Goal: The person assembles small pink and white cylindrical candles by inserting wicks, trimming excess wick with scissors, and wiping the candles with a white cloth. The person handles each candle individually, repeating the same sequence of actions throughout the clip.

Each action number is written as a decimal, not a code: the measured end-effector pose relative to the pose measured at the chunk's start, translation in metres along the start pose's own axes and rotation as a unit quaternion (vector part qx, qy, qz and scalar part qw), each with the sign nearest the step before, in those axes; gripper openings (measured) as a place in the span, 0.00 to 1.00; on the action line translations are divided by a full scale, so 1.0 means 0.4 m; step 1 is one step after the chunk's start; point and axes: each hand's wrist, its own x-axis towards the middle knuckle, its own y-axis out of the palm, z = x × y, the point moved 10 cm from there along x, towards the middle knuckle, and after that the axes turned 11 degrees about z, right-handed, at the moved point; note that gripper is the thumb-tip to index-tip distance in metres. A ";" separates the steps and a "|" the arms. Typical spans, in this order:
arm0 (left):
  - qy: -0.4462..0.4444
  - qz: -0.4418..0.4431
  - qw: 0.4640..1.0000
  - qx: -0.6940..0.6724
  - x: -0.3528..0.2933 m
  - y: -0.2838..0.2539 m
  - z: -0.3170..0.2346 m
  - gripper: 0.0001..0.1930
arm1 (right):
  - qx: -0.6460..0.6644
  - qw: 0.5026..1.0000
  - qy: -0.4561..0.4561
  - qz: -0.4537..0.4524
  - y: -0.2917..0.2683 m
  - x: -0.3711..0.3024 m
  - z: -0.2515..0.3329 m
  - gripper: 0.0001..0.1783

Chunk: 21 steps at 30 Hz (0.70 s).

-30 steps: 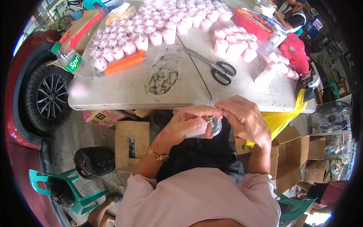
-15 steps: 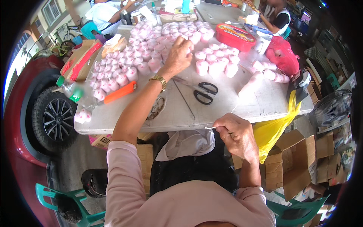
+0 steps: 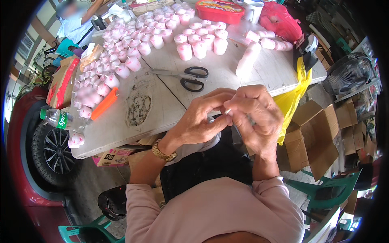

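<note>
The right hand (image 3: 258, 117) pinches a small white piece (image 3: 228, 111) at its nine o'clock; it lies at two o'clock from the curled left hand (image 3: 201, 120), whose grip I cannot tell. The white table's (image 3: 164, 113) near edge runs from eight to two o'clock, bare surface separating it from scissors (image 3: 182, 75) toward eleven.

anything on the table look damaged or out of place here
Yes: a rough, dark, blotchy patch mars the otherwise pale table, left of the scissors; whether it is damage or stuck-on residue is unclear. Also, a small pink-and-white clump sits apart from the rows, near the left corner.
</note>
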 end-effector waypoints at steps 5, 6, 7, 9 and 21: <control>-0.105 -0.104 0.986 -0.076 -0.041 -0.013 0.064 0.06 | 0.129 0.978 0.143 -0.078 -0.048 -0.046 -0.103 0.08; -0.109 -0.123 0.982 -0.090 -0.050 -0.015 0.066 0.06 | 0.161 0.970 0.159 -0.091 -0.047 -0.058 -0.122 0.07; -0.116 -0.145 0.977 -0.105 -0.060 -0.020 0.070 0.06 | 0.199 0.960 0.171 -0.101 -0.044 -0.068 -0.141 0.06; -0.172 -0.109 0.974 -0.098 -0.069 -0.008 0.090 0.06 | 0.165 0.963 0.188 -0.104 -0.039 -0.077 -0.165 0.04; -0.082 -0.175 0.981 -0.017 0.000 -0.029 0.094 0.09 | -0.102 0.992 0.075 -0.030 -0.004 -0.048 -0.115 0.03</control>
